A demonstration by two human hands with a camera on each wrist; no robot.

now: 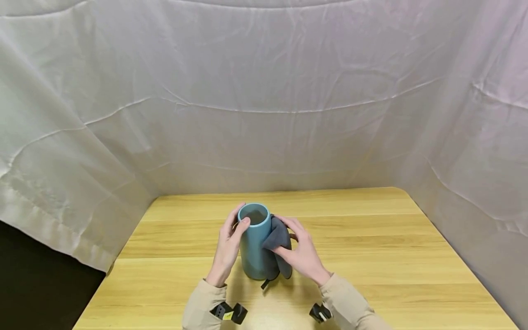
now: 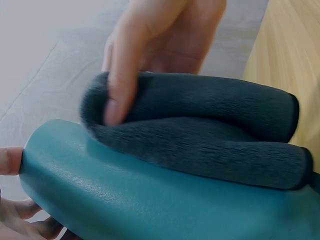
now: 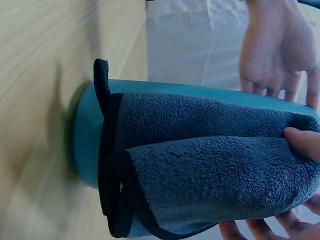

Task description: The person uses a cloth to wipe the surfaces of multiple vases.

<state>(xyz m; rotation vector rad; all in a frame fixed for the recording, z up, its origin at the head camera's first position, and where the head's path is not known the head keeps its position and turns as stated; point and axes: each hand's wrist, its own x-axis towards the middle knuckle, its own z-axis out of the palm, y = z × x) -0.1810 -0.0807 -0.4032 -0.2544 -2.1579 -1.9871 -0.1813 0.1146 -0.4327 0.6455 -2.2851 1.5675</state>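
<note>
A tall teal cylinder, open at the top like a vase (image 1: 252, 250), stands upright on the wooden table. My left hand (image 1: 226, 247) grips it near the rim, thumb in front and fingers round the far left side. On its right side my right hand (image 1: 301, 254) holds a folded dark grey cloth (image 1: 278, 238), with the thumb pressed into the fold. The cloth (image 3: 200, 165) lies along the vase wall and hangs down towards the base, a black loop at its lower edge. In the left wrist view, the cloth (image 2: 190, 135) overlaps the teal wall (image 2: 125, 185).
The light wood table (image 1: 371, 256) extends to both sides and behind the vase. Pale grey fabric (image 1: 268, 137) hangs behind and at both sides. Dark wrist cameras (image 1: 239, 313) sit at the beige sleeves. A black area (image 1: 41, 275) lies beyond the table's left edge.
</note>
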